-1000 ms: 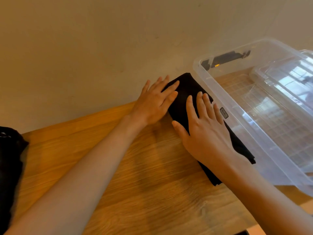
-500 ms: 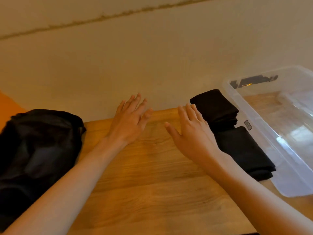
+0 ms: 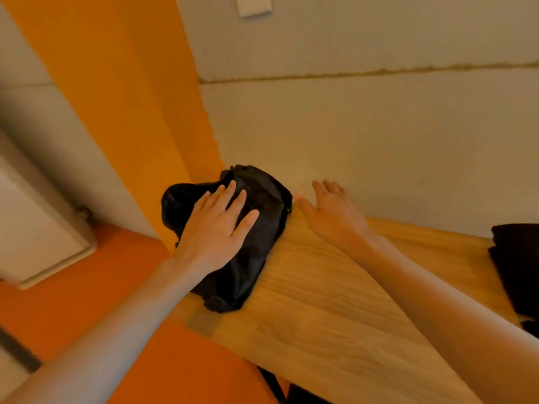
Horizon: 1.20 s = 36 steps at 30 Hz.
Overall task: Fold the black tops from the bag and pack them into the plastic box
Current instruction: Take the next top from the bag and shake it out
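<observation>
Resting the left hand flat on the bag, with straight, spread fingers gripping nothing. Holding the right hand open and empty just beside the bag's right side, low over the table near the wall; not telling whether touching the wood. Judging the step as reaching for the next top. Probably doing best by pinning the bag with the left palm while working the right fingers into what seems the puckered opening at the far end. Pressing downward, not outward, given the bag sitting at the table's far left corner and seemingly overhanging its edge. Drawing out one top at a time, lifting rather than dragging, and leaving alone the folded tops lying well apart at the right. Not seeing the box here, nor any top inside the bag
</observation>
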Each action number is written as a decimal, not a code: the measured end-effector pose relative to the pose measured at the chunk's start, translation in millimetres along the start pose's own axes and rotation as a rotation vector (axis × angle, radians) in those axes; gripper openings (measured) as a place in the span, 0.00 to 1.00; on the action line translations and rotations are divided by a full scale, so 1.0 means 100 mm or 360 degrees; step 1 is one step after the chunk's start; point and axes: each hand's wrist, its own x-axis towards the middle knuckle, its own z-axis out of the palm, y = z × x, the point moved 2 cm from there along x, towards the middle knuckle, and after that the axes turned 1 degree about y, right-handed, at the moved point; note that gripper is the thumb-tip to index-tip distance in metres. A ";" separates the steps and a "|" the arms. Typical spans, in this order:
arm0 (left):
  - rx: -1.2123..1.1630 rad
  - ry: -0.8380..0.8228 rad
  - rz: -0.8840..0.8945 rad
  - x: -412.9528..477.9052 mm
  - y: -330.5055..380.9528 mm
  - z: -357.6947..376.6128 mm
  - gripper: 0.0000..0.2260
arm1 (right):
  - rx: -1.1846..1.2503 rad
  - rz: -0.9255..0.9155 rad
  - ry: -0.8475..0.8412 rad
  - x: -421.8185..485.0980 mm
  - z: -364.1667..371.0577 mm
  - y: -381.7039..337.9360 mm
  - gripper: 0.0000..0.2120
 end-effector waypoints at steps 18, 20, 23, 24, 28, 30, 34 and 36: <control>0.0378 0.0009 -0.0209 -0.47 -0.94 0.36 0.43 | -0.0623 -0.1170 -0.0618 1.22 0.89 -1.57 0.22; 0.0347 0.0050 -0.0194 -0.48 -0.93 0.43 0.42 | -0.0760 -0.1126 -0.0692 1.29 1.02 -1.54 0.23; 0.0299 0.0100 -0.0160 -0.50 -0.91 0.53 0.38 | -0.0890 -0.1014 -0.0759 1.33 1.23 -1.51 0.12; 0.0292 0.0111 -0.0150 -0.49 -0.91 0.56 0.37 | -0.0922 -0.0972 -0.0722 1.34 1.28 -1.50 0.06; 0.0245 0.0140 -0.0150 -0.44 -0.88 0.65 0.35 | -0.0906 -0.0973 -0.0505 1.32 1.42 -1.41 0.16; 0.0211 0.0141 -0.0155 -0.40 -0.86 0.68 0.35 | -0.0838 -0.1004 -0.0423 1.33 1.44 -1.37 0.10; 0.0160 0.0094 -0.0203 -0.33 -0.81 0.65 0.35 | -0.0521 -0.1050 -0.0315 1.31 1.29 -1.33 0.09; 0.0116 0.0102 -0.0216 -0.32 -0.81 0.61 0.35 | -0.0357 -0.1099 -0.0157 1.28 1.18 -1.31 0.11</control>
